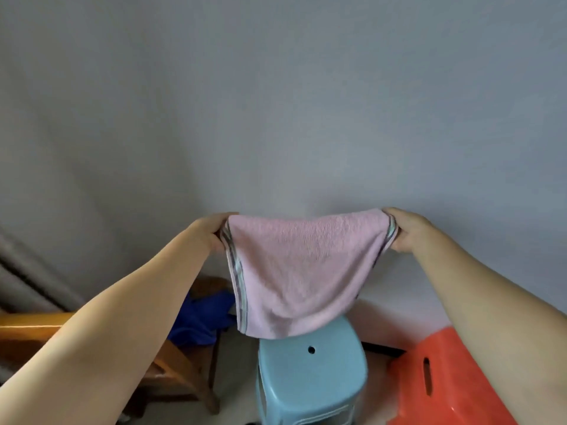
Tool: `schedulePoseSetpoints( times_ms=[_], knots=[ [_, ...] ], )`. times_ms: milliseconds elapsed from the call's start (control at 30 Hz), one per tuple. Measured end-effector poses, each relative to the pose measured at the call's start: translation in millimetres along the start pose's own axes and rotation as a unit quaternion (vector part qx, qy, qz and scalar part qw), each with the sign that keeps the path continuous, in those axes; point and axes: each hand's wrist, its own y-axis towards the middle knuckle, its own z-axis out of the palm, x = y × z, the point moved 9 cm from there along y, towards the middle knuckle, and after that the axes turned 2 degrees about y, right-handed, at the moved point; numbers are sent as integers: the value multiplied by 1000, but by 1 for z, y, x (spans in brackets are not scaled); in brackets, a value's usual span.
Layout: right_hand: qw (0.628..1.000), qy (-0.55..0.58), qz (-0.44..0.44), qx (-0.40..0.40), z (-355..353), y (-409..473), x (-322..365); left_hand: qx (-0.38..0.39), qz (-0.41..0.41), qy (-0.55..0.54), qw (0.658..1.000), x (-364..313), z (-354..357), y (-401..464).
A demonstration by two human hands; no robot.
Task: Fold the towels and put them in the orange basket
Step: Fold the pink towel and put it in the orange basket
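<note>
A pink towel (302, 271) with grey-striped end bands hangs doubled in the air above a light-blue plastic stool (311, 372) — sagging in the middle. The left hand (211, 231) pinches its left top corner, the right hand (408, 230) its right, fingers curled round the cloth. The orange basket (445, 384) stands low right — its inside is hidden. A blue cloth (199, 317) lies on a wooden chair (181, 372)

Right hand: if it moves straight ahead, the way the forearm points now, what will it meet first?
Probably the grey wall. The right hand, gripping the pink towel, points up and forward; nothing else shows in that line, though depth is unclear.
</note>
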Motion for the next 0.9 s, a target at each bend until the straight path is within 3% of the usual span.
schedulePoseSetpoints(
  times_ms=[100,167,267,367,467,567,633,700,800,900],
  knots=[
    [999,14,-11,28,2,8,12,53,29,-92,994,-21,20,19],
    [1000,2,-15,25,-2,14,19,61,63,-96,991,-32,30,25],
    [998,-53,-36,3,-9,26,20,73,92,30,993,-36,43,34],
    [979,-186,-73,-38,-13,35,14,7,106,130,986,-38,31,54],
    [932,-321,-125,-110,-25,43,15,-61,123,198,971,-36,13,68],
    [892,-411,-134,-133,-30,49,16,-83,149,306,937,-37,8,70],
    [922,-352,-118,-111,-27,43,15,-92,157,387,904,-36,13,62],
    [977,-195,-54,-68,-24,35,5,-66,139,433,888,-30,23,57],
    [995,-90,36,34,-12,19,-4,1,57,377,924,-12,30,53],
    [992,-78,35,92,-17,14,4,79,-39,245,966,5,31,41]
  ],
)
